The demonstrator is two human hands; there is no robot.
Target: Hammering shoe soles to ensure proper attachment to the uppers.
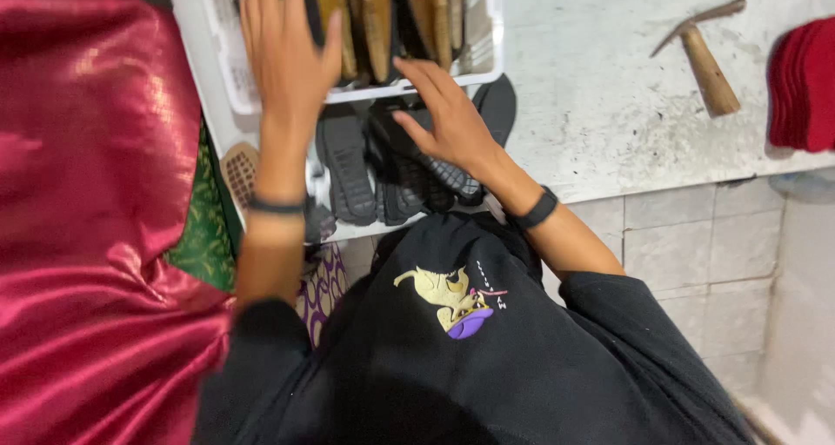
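Bare worktop (600, 88) lies open right of the white tray (491, 27) — only a hammer (706, 62) and red stack (804, 84) interrupt it; left, red cloth (87, 193) crowds in.

The person wears a black top (470, 358) with long sleeves pushed up the forearms. On its front sits a small print (452, 301): a pale yellow animal shape above a purple patch, with a thin line of lettering beside it. A black band (537, 208) circles the right wrist, broad and smooth like a watch strap. A thinner dark band (275, 206) circles the left wrist. Both hands are bare, with no rings to be seen.
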